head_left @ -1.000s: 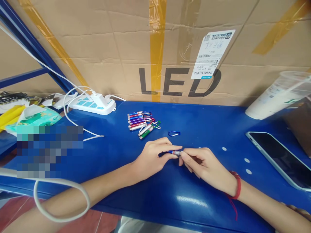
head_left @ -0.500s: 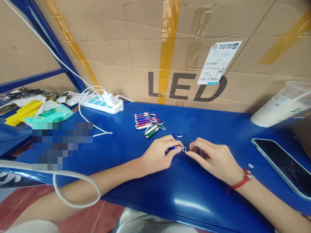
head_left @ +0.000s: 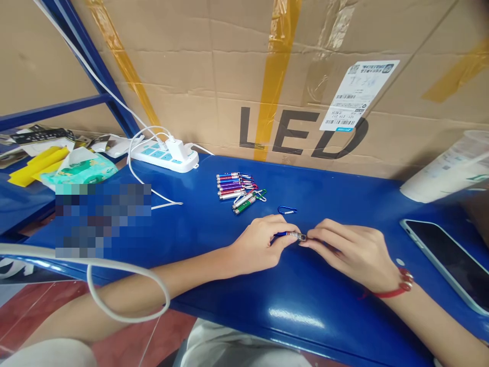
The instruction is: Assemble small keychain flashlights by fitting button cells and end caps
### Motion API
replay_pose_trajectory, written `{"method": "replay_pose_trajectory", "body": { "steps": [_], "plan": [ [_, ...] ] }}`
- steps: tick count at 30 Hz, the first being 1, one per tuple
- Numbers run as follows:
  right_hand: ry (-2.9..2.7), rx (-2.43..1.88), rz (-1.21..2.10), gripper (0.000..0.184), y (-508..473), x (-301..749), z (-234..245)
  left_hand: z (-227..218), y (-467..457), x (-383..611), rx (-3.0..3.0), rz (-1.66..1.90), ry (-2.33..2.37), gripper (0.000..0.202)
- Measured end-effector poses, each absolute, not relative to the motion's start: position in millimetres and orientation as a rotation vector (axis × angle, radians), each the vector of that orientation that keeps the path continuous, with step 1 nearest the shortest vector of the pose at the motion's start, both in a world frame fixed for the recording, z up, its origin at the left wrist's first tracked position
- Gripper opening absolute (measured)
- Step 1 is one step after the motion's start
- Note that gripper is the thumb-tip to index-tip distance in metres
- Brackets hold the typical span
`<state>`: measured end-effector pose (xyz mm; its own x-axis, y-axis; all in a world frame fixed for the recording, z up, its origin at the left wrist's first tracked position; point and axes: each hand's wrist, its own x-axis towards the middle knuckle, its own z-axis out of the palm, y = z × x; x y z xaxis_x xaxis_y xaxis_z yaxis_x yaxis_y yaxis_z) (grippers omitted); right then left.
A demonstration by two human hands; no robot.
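Observation:
Pinched between the thumb and fingers of my left hand [head_left: 260, 245] is a small blue keychain flashlight [head_left: 293, 235] with a silver end pointing right. Thumb and forefinger of my right hand [head_left: 351, 250] close on the small metal loop at that end. Just beyond my hands, a loose blue carabiner [head_left: 287, 210] lies on the blue table [head_left: 214, 300]. Farther back and left, several keychain flashlights [head_left: 231, 187] in blue, red, purple, silver and green lie in a row with carabiners attached. My fingers partly hide the held flashlight's body.
A white power strip [head_left: 166, 157] with a charger and cables sits at the back left. Yellow pieces [head_left: 40, 165] and a green tissue pack [head_left: 82, 171] lie left. A phone [head_left: 446, 262] and a leaning plastic cup [head_left: 439, 173] are right. A large cardboard box [head_left: 183, 76] stands behind.
My right fingertips have closed in on the flashlight's metal loop, where a small gap was before. The view has shifted slightly; the row of flashlights and the carabiner stay in place.

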<state>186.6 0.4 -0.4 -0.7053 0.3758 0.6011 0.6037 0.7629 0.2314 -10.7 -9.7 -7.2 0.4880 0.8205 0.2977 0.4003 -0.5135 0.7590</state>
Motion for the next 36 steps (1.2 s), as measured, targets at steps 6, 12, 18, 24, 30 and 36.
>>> {"method": "replay_pose_trajectory", "body": {
  "steps": [6, 12, 18, 24, 30, 36],
  "plan": [
    [-2.375, -0.771, -0.616, 0.023, -4.2, 183.7, 1.1, -6.5, -10.5, -11.4, 2.188, 0.874, 0.958, 0.023],
    [-2.313, -0.732, -0.474, 0.008, -7.5, 188.2, 2.0, -8.9, -12.0, -11.3, 2.193, 0.888, 0.965, 0.023],
    [-2.259, -0.738, -0.254, 0.007, -3.3, 188.6, -7.8, -15.4, -8.3, -10.8, 2.187, 0.895, 0.979, 0.023],
    [-2.2, -0.788, 0.0, 0.003, 2.2, 183.3, -10.5, -20.5, -5.6, -11.4, 2.203, 0.879, 1.013, 0.025],
    [-2.119, -0.872, 0.18, 0.012, 2.8, 176.2, -6.4, -19.0, -4.9, -13.4, 2.228, 0.935, 0.997, 0.024],
    [-2.016, -1.04, 0.451, 0.027, 8.1, 167.3, 0.9, -14.5, -4.7, -18.4, 2.137, 0.969, 1.014, 0.017]
  ]
}}
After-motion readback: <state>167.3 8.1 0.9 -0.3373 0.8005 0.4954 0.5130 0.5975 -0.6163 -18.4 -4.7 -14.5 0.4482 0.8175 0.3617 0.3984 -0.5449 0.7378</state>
